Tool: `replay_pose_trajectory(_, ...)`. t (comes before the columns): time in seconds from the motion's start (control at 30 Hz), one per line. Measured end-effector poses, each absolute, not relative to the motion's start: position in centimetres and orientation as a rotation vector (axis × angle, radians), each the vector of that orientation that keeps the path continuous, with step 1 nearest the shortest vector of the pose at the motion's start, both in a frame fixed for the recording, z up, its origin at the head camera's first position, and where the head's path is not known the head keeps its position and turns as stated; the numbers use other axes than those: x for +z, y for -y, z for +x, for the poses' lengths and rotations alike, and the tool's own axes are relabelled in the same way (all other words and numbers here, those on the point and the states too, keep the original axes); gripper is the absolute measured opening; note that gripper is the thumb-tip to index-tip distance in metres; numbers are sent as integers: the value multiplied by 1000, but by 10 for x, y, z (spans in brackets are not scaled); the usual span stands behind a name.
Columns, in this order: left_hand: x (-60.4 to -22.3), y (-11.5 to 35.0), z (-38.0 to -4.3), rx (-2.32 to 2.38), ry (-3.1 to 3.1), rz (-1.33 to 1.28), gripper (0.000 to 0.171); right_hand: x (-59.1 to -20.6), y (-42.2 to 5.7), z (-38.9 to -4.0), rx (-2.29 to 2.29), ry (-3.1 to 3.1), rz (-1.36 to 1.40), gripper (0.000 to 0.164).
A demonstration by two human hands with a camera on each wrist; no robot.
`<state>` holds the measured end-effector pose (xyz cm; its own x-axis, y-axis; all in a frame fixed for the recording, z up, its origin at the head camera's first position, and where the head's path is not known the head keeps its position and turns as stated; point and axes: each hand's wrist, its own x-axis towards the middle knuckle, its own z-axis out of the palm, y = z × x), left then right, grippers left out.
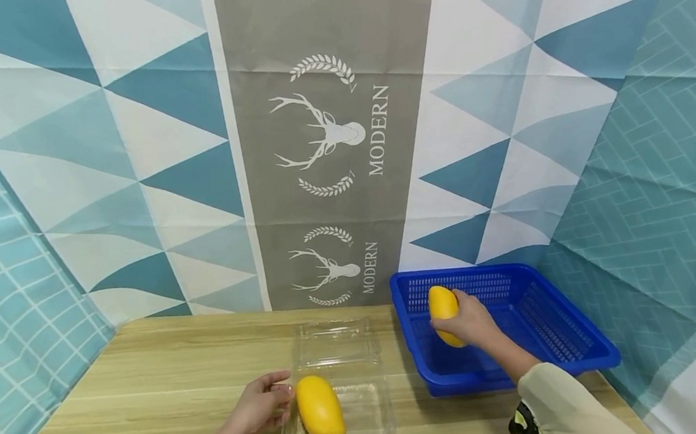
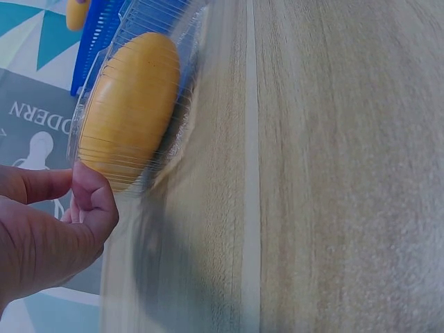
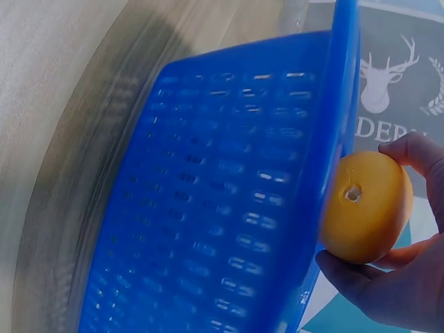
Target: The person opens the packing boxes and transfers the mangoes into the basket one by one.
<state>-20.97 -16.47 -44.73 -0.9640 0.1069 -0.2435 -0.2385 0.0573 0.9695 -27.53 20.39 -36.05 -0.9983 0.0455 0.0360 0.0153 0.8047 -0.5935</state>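
Note:
A yellow mango (image 1: 445,314) is in my right hand (image 1: 473,320), gripped between thumb and fingers over the left part of the blue basket (image 1: 426,370). The right wrist view shows the stem end of that mango (image 3: 368,208), close to the basket's rim. Another mango (image 1: 320,410) lies in the left half of a clear plastic clamshell box (image 1: 367,418), whose lid (image 1: 335,344) is folded open toward the wall. At the box's left side, my left hand (image 1: 262,405) pinches the rim with thumb and index finger, seen closer in the left wrist view (image 2: 62,222).
The box and basket rest on a light wood-grain table (image 1: 169,381). A patterned cloth wall (image 1: 333,197) stands behind them, and teal tile-print sheets hang at both sides. The basket's raised walls surround its hollow at the right.

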Motion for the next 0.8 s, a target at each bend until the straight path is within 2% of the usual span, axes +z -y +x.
replay_pose_trajectory(0.8,-449,165,-211,2000,-2078,-129,51,-374,-219,-293,893,2940,-60,83)
